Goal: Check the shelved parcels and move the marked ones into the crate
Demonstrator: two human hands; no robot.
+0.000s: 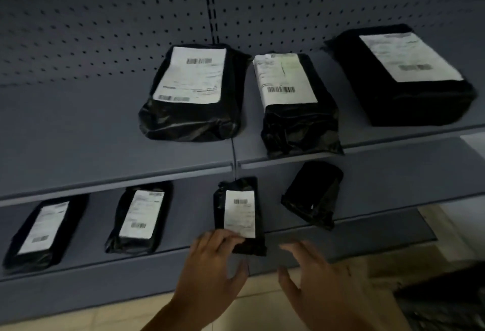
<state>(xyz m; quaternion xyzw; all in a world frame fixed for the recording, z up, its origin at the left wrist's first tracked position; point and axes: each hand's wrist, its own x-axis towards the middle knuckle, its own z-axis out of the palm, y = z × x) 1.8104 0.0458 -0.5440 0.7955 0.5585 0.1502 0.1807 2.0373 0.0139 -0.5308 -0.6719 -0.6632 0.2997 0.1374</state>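
Observation:
Black plastic parcels with white labels lie on two grey shelves. On the lower shelf (183,260) a small labelled parcel (240,212) sits near the middle. My left hand (212,265) touches that parcel's lower left corner with its fingertips, thumb spread apart below it. To the right of the parcel hovers my right hand (317,275), fingers spread and holding nothing. An unlabelled black parcel (313,194) lies to the right. Two labelled parcels (44,228) (139,216) lie to the left. The upper shelf carries three bigger labelled parcels (193,92) (294,102) (401,73).
A perforated grey back panel (105,15) rises behind the upper shelf (78,134). Beige floor tiles (262,304) show below the shelves. A dark object (446,296), possibly the crate, fills the bottom right corner; it is too dark to tell.

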